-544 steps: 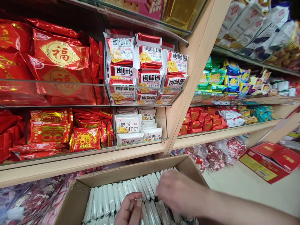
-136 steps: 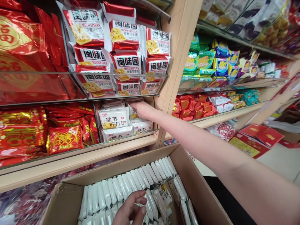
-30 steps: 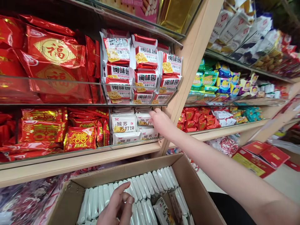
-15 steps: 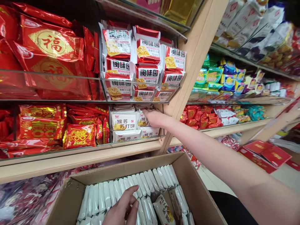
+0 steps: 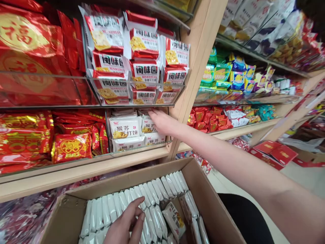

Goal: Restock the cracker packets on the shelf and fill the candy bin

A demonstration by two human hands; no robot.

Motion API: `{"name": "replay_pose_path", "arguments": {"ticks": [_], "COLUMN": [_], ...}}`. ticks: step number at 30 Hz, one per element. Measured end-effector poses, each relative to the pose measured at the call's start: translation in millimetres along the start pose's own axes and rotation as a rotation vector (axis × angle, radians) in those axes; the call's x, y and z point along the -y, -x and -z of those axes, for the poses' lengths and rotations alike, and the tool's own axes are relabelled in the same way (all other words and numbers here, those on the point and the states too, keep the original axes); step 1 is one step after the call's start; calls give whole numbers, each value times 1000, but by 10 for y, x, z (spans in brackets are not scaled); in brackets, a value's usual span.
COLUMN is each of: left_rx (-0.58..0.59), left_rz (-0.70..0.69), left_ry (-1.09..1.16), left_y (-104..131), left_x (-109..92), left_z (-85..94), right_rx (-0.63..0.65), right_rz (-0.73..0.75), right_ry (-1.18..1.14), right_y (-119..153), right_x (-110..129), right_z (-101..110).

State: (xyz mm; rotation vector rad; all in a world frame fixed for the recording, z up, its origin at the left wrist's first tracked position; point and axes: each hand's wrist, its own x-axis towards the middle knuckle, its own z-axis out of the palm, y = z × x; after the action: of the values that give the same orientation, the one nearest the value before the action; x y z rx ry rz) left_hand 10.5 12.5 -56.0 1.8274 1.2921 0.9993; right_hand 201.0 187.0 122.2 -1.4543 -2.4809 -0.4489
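My right hand (image 5: 162,122) reaches into the lower shelf compartment, its visible fingers stretched out over a stack of white soda cracker packets (image 5: 125,127). The fingertips touch the packets near the top of the right-hand stack; my thumb is hidden. Below, an open cardboard box (image 5: 127,176) holds rows of upright white cracker packets (image 5: 101,210). One loose cracker packet (image 5: 174,220) lies tilted in a gap at the box's right side. My left hand (image 5: 124,223) hovers over the rows, fingers apart, with nothing visible in it.
Red-and-white cracker packs (image 5: 144,73) stand on the shelf above behind a clear front panel. Red and gold packets (image 5: 71,145) fill the compartment to the left. A wooden upright (image 5: 195,64) divides the shelving, and red cartons (image 5: 274,154) sit on the floor at right.
The view has shifted, so shelf and box sit further left. My right hand reaches slightly deeper over the right-hand stack. My left hand stays over the box.
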Motion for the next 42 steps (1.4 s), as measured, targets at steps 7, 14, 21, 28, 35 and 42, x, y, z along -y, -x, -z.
{"name": "replay_pose_path", "arguments": {"ticks": [7,14,21,28,35,42], "left_rx": [141,170,167,119,68,0], "left_rz": [46,65,113,582,797,434], "left_ry": [-129,-148,-152,116,792,600], "left_y": [-32,-29,-39,-5,-8,-14], "left_x": [-119,-144,-84,-152,-403,-413], "left_z": [131,127,75,-74,-92,15], "right_rx": [365,500,498,500,174,193], "right_rz": [231,-57,111,198,88,-618], "right_ry": [-224,-507,-359,-354,-830,-1382], "right_y": [1285,2738,2813,2387,1989,1777], "right_x": [450,641,743,575,848,1057], "right_z": [-215,-1314,-1500,-933,-425,-720]}}
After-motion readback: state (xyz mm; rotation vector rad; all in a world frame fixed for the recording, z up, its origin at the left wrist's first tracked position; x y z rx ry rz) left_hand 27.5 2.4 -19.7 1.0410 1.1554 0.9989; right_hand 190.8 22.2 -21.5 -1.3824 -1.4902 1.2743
